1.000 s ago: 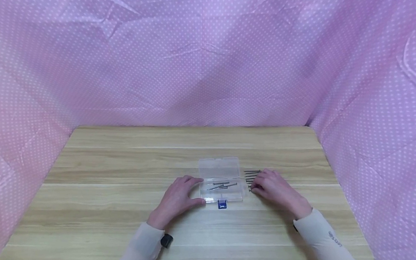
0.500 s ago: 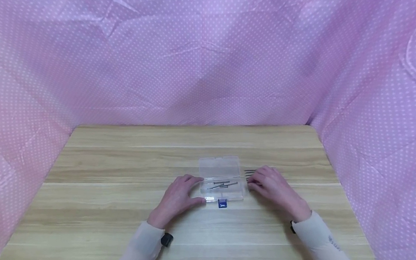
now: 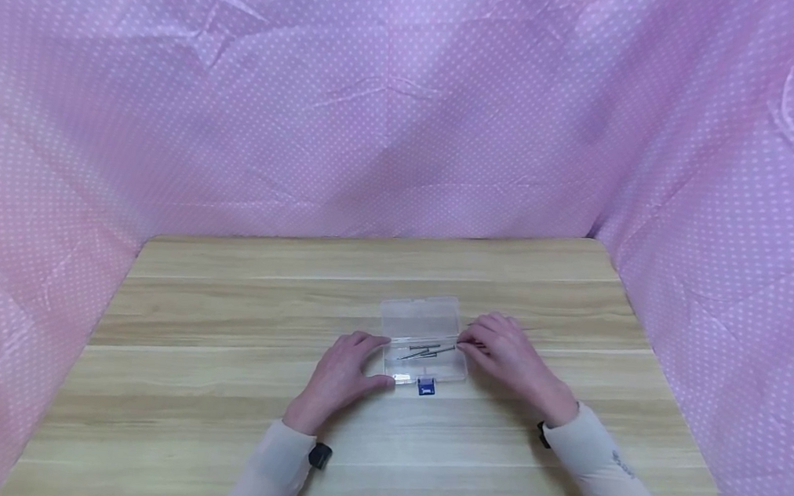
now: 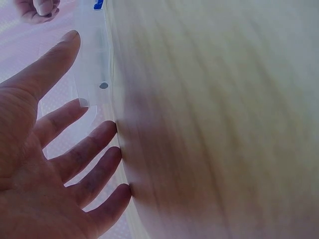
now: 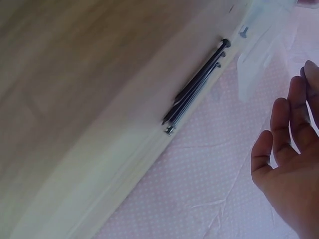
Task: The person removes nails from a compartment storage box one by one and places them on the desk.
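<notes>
In the head view a clear plastic box [image 3: 457, 371] with a blue latch [image 3: 427, 386] lies with its lid [image 3: 421, 318] folded back. Several nails [image 3: 423, 351] rest inside it. My left hand [image 3: 339, 373] spans the box's left end, thumb at the front corner and forefinger at the back one. Its fingers are spread and fairly straight in the left wrist view. At the box's right edge my right hand [image 3: 511, 360] pinches a dark nail [image 3: 471, 344] between thumb and forefinger; the fingers hide part of it.
In the right wrist view, several loose nails [image 5: 197, 82] lie side by side on the wooden table [image 5: 65, 124], right of the box. Pink dotted cloth [image 3: 381, 105] hangs behind the table and along both sides.
My right hand has moved left from the row of nails to the box's right edge, bringing a nail along. The left hand has stayed at the box's left end.
</notes>
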A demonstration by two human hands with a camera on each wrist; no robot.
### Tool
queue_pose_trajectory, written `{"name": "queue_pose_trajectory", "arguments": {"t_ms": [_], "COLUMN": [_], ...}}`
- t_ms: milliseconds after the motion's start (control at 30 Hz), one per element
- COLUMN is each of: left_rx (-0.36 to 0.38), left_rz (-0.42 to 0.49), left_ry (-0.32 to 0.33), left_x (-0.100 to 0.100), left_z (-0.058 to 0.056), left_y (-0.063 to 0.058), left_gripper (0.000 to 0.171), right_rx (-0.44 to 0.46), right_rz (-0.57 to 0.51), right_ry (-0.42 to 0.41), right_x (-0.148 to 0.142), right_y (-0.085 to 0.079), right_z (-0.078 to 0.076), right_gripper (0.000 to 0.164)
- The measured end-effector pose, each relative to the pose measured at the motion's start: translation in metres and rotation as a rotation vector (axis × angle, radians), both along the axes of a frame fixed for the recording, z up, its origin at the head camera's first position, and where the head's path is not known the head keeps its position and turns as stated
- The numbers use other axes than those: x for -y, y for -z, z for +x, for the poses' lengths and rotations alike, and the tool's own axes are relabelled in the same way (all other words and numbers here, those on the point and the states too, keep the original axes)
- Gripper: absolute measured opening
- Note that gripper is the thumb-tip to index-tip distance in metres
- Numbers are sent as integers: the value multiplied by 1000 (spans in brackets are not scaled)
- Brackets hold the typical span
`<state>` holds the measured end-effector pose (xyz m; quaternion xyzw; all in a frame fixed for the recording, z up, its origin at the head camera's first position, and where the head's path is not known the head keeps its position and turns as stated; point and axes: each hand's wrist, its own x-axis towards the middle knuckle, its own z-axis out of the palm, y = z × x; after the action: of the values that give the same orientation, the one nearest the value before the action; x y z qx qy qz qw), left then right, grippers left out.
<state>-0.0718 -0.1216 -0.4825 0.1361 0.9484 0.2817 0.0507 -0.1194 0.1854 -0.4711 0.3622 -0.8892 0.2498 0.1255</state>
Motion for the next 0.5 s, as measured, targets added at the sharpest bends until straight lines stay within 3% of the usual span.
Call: {"name": "queue_pose_trajectory", "arguments": {"t_ms": [500], "left_rx": [-12], "left_rz": [-14], "left_ry": [10], "left_x": [0], "left_z": [-1], "left_y": [1], "left_gripper": [68], "right_rx": [11], "right_rz": [-13], "right_ry": [-47], "right_x": [29], "right_y": [-8], "right_z": [2], "right_gripper": [14]}}
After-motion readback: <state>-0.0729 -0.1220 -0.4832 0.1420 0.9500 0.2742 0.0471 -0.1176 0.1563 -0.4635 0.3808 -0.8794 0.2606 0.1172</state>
